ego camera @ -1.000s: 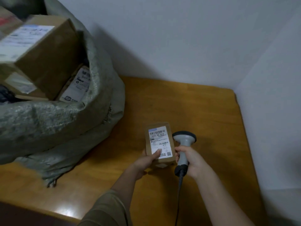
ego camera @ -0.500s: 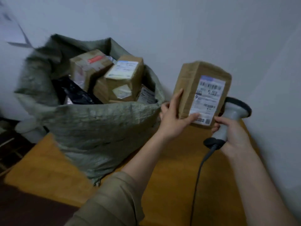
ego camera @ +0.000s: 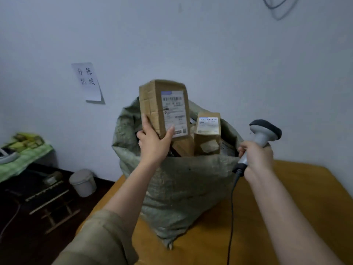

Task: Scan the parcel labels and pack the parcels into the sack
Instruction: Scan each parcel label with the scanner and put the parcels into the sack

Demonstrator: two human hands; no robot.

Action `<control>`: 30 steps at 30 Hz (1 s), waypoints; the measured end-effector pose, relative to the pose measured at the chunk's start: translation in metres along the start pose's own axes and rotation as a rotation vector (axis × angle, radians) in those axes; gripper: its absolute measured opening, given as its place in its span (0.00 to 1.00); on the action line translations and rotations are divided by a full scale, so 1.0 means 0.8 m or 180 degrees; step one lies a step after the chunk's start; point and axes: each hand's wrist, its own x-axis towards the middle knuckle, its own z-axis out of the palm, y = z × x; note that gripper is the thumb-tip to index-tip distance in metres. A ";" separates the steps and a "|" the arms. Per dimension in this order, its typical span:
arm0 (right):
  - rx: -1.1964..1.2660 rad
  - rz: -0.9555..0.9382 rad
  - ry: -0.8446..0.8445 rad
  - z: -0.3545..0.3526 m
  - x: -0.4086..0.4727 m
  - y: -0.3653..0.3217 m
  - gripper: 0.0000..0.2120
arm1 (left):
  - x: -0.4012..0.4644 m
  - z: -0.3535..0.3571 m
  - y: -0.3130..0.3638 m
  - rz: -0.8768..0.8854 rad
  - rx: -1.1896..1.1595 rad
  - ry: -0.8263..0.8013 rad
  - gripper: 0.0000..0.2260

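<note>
My left hand [ego camera: 153, 144] grips a brown cardboard parcel [ego camera: 164, 108] by its lower end, thumb on its white label, holding it upright above the open mouth of the grey-green woven sack [ego camera: 183, 184]. The sack stands on the wooden table [ego camera: 298, 203]. Inside it, another labelled brown box [ego camera: 207, 133] stands upright, with more parcels partly hidden behind. To the right of the sack, my right hand [ego camera: 256, 156] grips the handle of a grey barcode scanner [ego camera: 262, 135], whose dark cable [ego camera: 231, 207] hangs down over the table.
A paper sign [ego camera: 87, 82] hangs on the white wall at left. On the dark floor to the left are a small white bin [ego camera: 83, 181], a wooden stool frame [ego camera: 51, 203] and a surface covered in green cloth [ego camera: 21, 155].
My left hand has lifted the parcel from the table and carried it left, over the sack's mouth. My right hand has risen with the scanner. My view has swung left and up.
</note>
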 end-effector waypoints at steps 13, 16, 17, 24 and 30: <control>-0.0271 -0.0071 0.0460 0.065 0.081 0.066 0.16 | 0.120 -0.016 -0.034 -0.0118 0.1228 0.0125 0.28; -0.0384 -0.0199 0.0577 0.070 0.089 0.065 0.16 | 0.150 -0.012 -0.039 0.0232 0.1140 0.0133 0.27; -0.0398 -0.0246 0.0611 0.072 0.090 0.064 0.17 | 0.161 -0.010 -0.039 0.0278 0.1108 0.0077 0.26; -0.0523 -0.0564 0.1296 0.068 0.081 0.072 0.22 | 0.224 -0.008 -0.064 0.0232 0.1350 -0.0198 0.20; -0.0977 -0.0035 0.1855 0.067 0.057 0.104 0.34 | 0.256 -0.040 -0.108 -0.0210 0.1911 -0.0448 0.20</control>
